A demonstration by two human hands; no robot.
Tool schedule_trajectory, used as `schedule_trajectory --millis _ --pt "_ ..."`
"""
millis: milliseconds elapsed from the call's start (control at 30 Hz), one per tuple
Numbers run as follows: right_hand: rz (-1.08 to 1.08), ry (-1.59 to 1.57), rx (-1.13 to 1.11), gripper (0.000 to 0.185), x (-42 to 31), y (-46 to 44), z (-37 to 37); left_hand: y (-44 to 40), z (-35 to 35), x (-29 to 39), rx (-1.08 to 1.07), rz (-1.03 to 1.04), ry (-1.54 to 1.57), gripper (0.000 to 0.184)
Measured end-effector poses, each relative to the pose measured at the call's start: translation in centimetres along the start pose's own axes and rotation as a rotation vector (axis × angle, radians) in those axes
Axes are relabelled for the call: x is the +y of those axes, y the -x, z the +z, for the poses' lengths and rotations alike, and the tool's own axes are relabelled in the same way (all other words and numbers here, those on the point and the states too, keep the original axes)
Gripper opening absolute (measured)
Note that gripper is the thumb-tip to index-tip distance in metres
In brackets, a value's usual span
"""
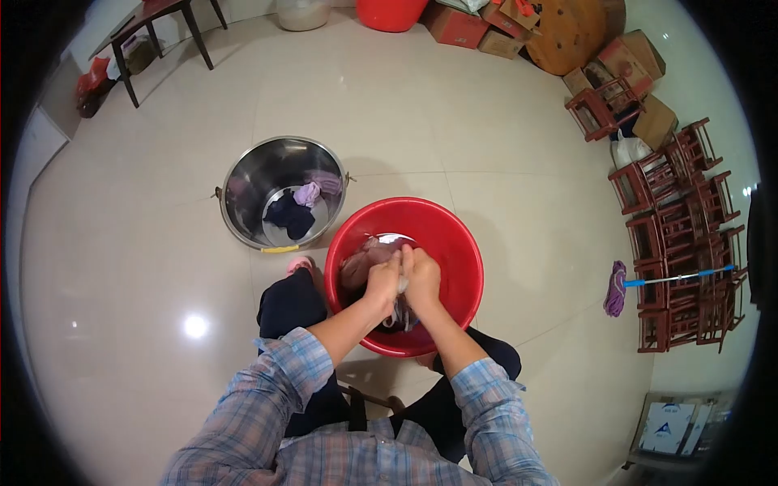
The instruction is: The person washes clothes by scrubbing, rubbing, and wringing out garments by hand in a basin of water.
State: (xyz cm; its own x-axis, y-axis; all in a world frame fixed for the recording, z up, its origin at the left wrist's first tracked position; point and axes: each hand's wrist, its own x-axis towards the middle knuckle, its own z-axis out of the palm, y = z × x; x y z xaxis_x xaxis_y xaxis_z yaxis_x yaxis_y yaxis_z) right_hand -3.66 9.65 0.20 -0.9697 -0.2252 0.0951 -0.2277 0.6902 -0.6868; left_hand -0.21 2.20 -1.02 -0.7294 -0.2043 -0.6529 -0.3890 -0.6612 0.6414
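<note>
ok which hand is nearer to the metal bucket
Left. The left hand is over the red tub, on the side toward the metal bucket; the right hand, beside the left, is farther away.

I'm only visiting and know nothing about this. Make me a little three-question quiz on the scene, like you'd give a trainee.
1. True or false: in the picture, the metal bucket stands to the right of the red basin.

2. What lies in the metal bucket?
A) bottles
B) dark and purple cloths
C) stools

3. Are the left hand and right hand together or apart?

Key:
1. False; it stands to the left.
2. B.
3. Together, gripping cloth over the red basin.
</note>
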Motion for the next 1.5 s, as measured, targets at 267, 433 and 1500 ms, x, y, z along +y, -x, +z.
schedule_trajectory --millis 267,433,1500 --pt "-0.143 0.074 0.130 0.041 0.3 -0.2 0.1 1.1 0.1 1.3 -0.074 -0.096 -0.139 0.035" --pt "0.521 -0.695 -0.281 0.035 3.4 -1.6 -0.4 0.6 -0.3 2.4 -0.118 -0.172 -0.057 0.039" --pt "0.570 -1.028 -0.101 0.011 3.6 -2.9 -6.3 1.4 -0.7 3.2 -0.584 0.215 -0.534 0.041"
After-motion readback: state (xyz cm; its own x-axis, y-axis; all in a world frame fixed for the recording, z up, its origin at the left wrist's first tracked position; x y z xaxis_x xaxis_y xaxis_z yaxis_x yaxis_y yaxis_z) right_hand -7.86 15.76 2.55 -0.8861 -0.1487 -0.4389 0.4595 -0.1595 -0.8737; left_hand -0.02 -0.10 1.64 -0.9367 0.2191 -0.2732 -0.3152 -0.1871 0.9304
